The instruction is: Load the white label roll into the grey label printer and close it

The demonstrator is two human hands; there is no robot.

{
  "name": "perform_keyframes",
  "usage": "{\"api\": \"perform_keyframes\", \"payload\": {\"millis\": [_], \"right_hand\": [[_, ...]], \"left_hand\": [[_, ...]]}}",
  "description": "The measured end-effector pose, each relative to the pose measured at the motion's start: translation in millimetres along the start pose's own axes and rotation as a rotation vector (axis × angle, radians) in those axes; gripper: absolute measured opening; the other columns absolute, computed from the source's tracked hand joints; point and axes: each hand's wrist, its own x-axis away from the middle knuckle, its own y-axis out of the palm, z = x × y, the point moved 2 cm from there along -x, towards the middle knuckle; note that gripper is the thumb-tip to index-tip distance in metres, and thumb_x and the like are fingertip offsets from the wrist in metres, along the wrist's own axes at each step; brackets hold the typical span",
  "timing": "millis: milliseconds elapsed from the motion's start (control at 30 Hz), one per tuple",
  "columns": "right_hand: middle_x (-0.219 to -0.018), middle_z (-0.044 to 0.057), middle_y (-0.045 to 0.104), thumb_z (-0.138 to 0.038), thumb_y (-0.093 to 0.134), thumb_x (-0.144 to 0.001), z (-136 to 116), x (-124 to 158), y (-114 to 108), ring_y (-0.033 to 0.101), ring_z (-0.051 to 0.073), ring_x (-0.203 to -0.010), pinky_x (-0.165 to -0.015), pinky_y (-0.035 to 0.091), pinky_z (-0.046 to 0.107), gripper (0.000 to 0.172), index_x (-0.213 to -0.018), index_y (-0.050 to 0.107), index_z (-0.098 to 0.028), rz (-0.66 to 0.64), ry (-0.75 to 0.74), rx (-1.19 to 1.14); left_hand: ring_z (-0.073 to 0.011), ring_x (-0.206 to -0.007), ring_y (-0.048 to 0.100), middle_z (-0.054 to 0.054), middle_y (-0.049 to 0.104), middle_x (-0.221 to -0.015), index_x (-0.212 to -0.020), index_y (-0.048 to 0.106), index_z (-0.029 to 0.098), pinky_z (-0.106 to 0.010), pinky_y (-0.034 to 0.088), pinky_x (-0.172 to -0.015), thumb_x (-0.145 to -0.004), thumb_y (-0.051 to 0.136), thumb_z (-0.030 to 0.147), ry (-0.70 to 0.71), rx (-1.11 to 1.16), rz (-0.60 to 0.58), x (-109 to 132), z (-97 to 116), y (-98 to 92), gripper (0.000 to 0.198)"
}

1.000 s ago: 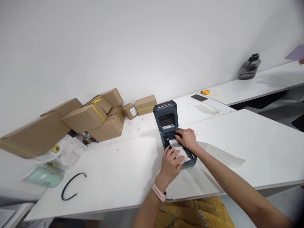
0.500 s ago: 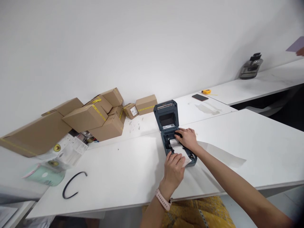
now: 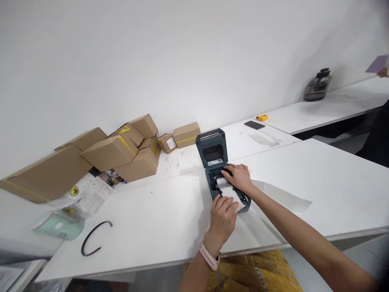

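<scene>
A dark blue-grey label printer (image 3: pixel 212 147) stands on the white table with its lid raised. Label paper (image 3: pixel 228 192) runs from a small roll in its bay toward the front edge. At that front edge my left hand (image 3: pixel 224 211), with a pink band on its wrist, has its fingers closed over the paper's end. Across the printer's right wall lies my right hand (image 3: pixel 238 177), its thumb and fingers curled over the side by the roll. Exactly what its fingertips press on is hidden. A long pale paper strip (image 3: pixel 282 196) lies to the right, partly behind my right forearm.
Cardboard boxes (image 3: pixel 109 152) are piled at the back left. A black curved band (image 3: pixel 88 239) and a mint-green pouch (image 3: pixel 59 226) lie left. Further back right are a phone (image 3: pixel 254 125), a yellow tape measure (image 3: pixel 262 117) and a bottle (image 3: pixel 317 86). Another person's hand (image 3: pixel 383 73) holds purple paper.
Both my hands keep nearly the same places on the printer and paper. The view has shifted slightly. At the far right, the other person's hand with the purple paper sits a little lower.
</scene>
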Motion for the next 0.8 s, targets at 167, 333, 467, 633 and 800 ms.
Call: {"api": "perform_keyframes", "payload": {"millis": [167,333,467,633,800], "right_hand": [[-0.118,0.011,0.068,-0.051,0.036,-0.097,6.4,-10.5,-10.6,0.061,0.029,-0.106,-0.095,0.038,0.045,0.048,-0.125,0.06,-0.02,0.094,0.082,-0.084],[-0.145,0.014,0.048,-0.059,0.029,-0.096,2.2,-63.4,-46.5,0.042,0.029,-0.133,-0.109,0.032,0.047,0.063,-0.141,0.042,-0.017,0.28,0.105,-0.329],[-0.155,0.008,0.035,-0.067,0.032,-0.092,-13.1,-118.9,-63.2,0.027,0.028,-0.143,-0.118,0.016,0.05,0.069,-0.146,0.038,-0.023,0.181,0.144,-0.689],[-0.137,0.008,0.057,-0.064,0.028,-0.094,-28.3,-152.4,-69.6,0.05,0.027,-0.126,-0.11,0.035,0.044,0.063,-0.127,0.06,-0.021,0.034,0.161,-0.844],[-0.119,0.003,0.066,-0.055,0.038,-0.094,-25.0,-102.2,-87.7,0.056,0.025,-0.115,-0.104,0.04,0.041,0.047,-0.112,0.068,-0.024,0.024,0.107,-0.873]], "left_hand": [[-0.0211,-0.104,0.065,-0.005,0.073,-0.111,-0.104,0.068,0.022,-0.044,0.049,-0.1,-0.092,0.047,0.015,0.066,-0.022,0.13,2.9,4.9,-0.7,0.025],[-0.0194,-0.096,0.068,-0.003,0.076,-0.1,-0.095,0.068,0.021,-0.041,0.053,-0.094,-0.091,0.053,0.013,0.087,0.013,0.247,6.2,13.0,-2.1,0.018],[-0.0196,-0.091,0.069,-0.004,0.076,-0.095,-0.093,0.069,0.02,-0.038,0.056,-0.087,-0.089,0.053,0.011,0.084,0.054,0.297,7.1,18.0,-2.2,0.018],[-0.0204,-0.091,0.068,-0.005,0.076,-0.094,-0.094,0.069,0.019,-0.036,0.057,-0.082,-0.088,0.052,0.008,0.078,0.07,0.322,9.0,18.2,-1.8,0.022],[-0.0205,-0.093,0.066,-0.005,0.075,-0.095,-0.095,0.069,0.018,-0.036,0.056,-0.084,-0.087,0.055,0.008,0.079,0.069,0.327,11.0,18.0,-0.1,0.019]]}}
